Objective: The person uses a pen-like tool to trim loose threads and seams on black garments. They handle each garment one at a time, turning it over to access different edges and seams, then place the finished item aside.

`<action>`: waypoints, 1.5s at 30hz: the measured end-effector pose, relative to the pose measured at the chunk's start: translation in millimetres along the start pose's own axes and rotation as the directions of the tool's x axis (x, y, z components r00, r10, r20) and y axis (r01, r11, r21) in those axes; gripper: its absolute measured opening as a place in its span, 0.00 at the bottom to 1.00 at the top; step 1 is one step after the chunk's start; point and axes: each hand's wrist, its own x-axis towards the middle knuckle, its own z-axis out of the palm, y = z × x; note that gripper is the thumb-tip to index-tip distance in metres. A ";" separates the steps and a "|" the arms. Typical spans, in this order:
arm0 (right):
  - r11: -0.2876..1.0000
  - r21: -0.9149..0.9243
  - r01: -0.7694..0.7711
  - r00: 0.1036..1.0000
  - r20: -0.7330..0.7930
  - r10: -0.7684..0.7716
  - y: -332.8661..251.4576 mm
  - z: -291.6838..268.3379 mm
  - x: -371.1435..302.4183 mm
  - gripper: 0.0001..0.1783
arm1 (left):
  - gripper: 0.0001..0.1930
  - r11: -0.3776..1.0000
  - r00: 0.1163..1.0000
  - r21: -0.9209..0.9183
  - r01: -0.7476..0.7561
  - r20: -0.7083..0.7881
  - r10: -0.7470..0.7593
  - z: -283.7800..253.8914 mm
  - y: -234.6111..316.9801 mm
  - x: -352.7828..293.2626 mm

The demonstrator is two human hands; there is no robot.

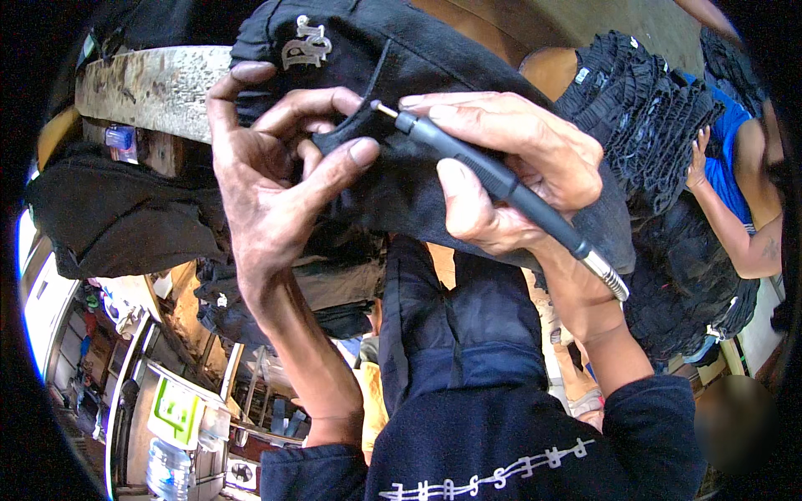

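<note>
My left hand (280, 167) pinches a fold of a black garment (393, 58) between thumb and fingers, holding it up before me. My right hand (510, 167) grips a dark pen-shaped tool (493, 179) with a metal tip, a silver collar and a cable at its rear. The tip touches the black fabric next to my left fingertips. A pale embroidered emblem (305, 46) shows on the garment above my left hand. Dark sleeves cover both my forearms.
A worn wooden board (150, 83) crosses the upper left with dark cloth (117, 217) under it. A stack of black ruffled fabric (643, 108) lies at the right, where another person's arm (739, 225) in a blue top reaches. A water bottle (167, 468) stands lower left.
</note>
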 end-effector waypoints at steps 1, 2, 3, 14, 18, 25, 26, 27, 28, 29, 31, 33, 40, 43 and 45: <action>1.000 0.003 -0.009 1.000 -0.006 0.009 0.3 0.1 -0.6 0.14 | 0.45 1.000 1.000 0.012 -0.003 0.008 0.003 -0.1 0.4 -0.1; 1.000 0.000 -0.012 1.000 -0.010 0.012 0.4 0.3 -0.9 0.14 | 0.45 1.000 1.000 0.020 0.003 0.010 -0.004 -0.5 1.0 -0.3; 1.000 -0.001 -0.018 1.000 -0.017 0.018 0.0 0.7 -1.2 0.14 | 0.45 1.000 1.000 0.008 0.004 0.011 -0.004 -0.9 1.5 -0.5; 0.999 -0.030 -0.022 1.000 -0.013 0.022 -1.6 -6.9 2.7 0.15 | 0.46 0.999 1.000 0.028 -0.017 0.009 0.016 1.7 -2.3 -0.2; 0.999 -0.020 -0.042 0.999 -0.035 0.041 -1.6 -6.6 2.9 0.15 | 0.45 0.999 1.000 0.049 -0.018 -0.006 0.018 2.3 -1.3 0.0; 0.996 0.056 -0.070 0.995 -0.073 0.074 -3.0 -4.9 2.9 0.16 | 0.46 0.999 1.000 0.018 -0.027 -0.004 0.027 3.5 -3.4 -0.5; 0.996 0.066 -0.063 0.994 -0.088 0.068 -3.6 -4.0 2.6 0.16 | 0.46 0.999 1.000 0.024 -0.030 0.002 0.030 2.8 -3.5 -0.5; 0.998 0.052 -0.034 0.994 -0.098 0.039 0.3 -2.4 3.9 0.15 | 0.46 0.999 0.999 0.028 -0.033 0.005 0.033 2.4 -4.0 -0.3; 0.999 0.039 -0.032 0.996 -0.088 0.035 0.6 -2.6 4.1 0.15 | 0.46 0.999 0.999 0.042 -0.035 0.009 0.035 1.7 -4.3 -0.2; 0.999 0.025 -0.029 0.997 -0.078 0.031 1.3 -3.0 4.4 0.15 | 0.46 0.998 0.999 0.053 -0.037 0.011 0.037 1.1 -4.6 0.0; 0.997 -0.001 -0.073 0.997 -0.020 0.073 -0.2 -6.4 4.1 0.15 | 0.46 0.997 0.999 0.063 -0.037 0.011 0.037 -0.2 -5.2 0.3; 0.993 -0.001 -0.115 0.993 -0.011 0.115 -1.9 -7.7 3.6 0.15 | 0.46 0.998 1.000 0.058 -0.027 0.006 0.027 -1.3 -5.8 0.1; 0.982 0.022 -0.190 0.979 -0.067 0.191 -0.9 -0.9 1.9 0.14 | 0.46 1.000 1.000 0.018 -0.022 0.022 0.021 -3.4 -8.7 1.1; 0.978 0.014 -0.209 0.975 -0.068 0.209 -1.5 -2.0 1.6 0.14 | 0.46 0.999 0.999 0.030 -0.030 0.022 0.029 -3.0 -9.2 1.7; 0.970 0.026 -0.243 0.967 -0.068 0.245 -2.2 -1.4 1.3 0.13 | 0.46 0.999 0.999 0.029 -0.036 0.024 0.035 -3.3 -9.2 1.8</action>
